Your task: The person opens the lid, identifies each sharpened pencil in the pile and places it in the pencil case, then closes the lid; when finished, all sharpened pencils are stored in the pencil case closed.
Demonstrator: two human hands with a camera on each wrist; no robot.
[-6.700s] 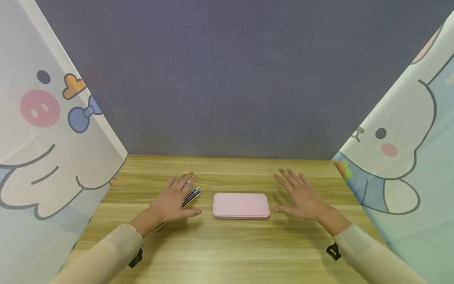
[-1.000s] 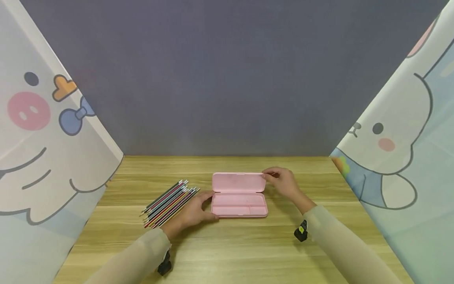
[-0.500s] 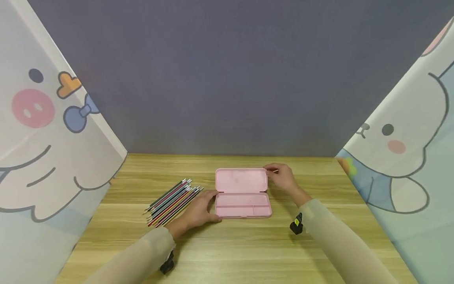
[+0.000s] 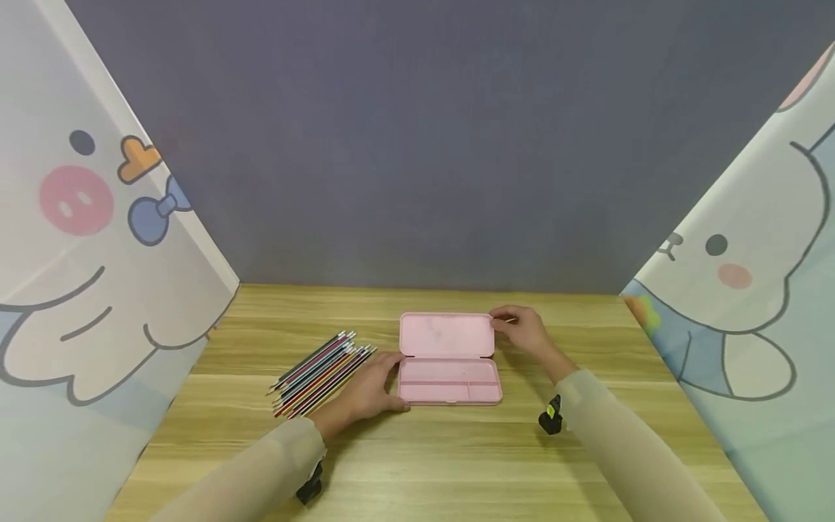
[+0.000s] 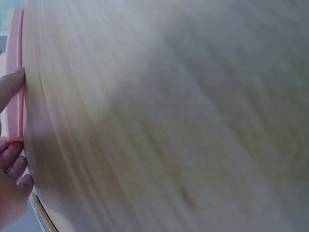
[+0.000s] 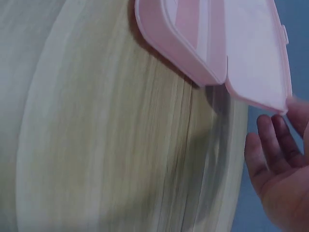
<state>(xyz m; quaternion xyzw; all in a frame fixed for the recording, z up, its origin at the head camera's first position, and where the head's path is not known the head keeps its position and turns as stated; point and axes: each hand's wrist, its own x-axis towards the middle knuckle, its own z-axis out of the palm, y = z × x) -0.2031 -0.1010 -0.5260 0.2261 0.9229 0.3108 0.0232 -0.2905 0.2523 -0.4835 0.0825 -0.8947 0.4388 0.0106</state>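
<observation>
A pink pencil case [image 4: 433,392] lies with its lid [image 4: 446,335] swung back; dividers split its inside into compartments. My left hand [image 4: 367,388] grips the left end, thumb at the front edge and fingers at the back corner. In the left wrist view, the thumb [image 5: 10,87] presses the case's side. My right hand [image 4: 527,333] pinches the lid's right corner. From the right wrist view, the lid [image 6: 256,53] tilts back above the table, the other fingers hanging free below it. Several pencils [image 4: 320,377] of various colours lie in a pile just left of the left hand.
The wooden table [image 4: 450,464] carries everything. A grey panel [image 4: 424,145] stands behind it, and cartoon-printed panels [image 4: 72,304] flank both sides. Black wrist devices [image 4: 551,417] sit under the sleeves.
Earlier the case was closed and both hands lay apart on the table. Over the last second the right hand has swung the lid farther back; the left hand keeps its place on the case.
</observation>
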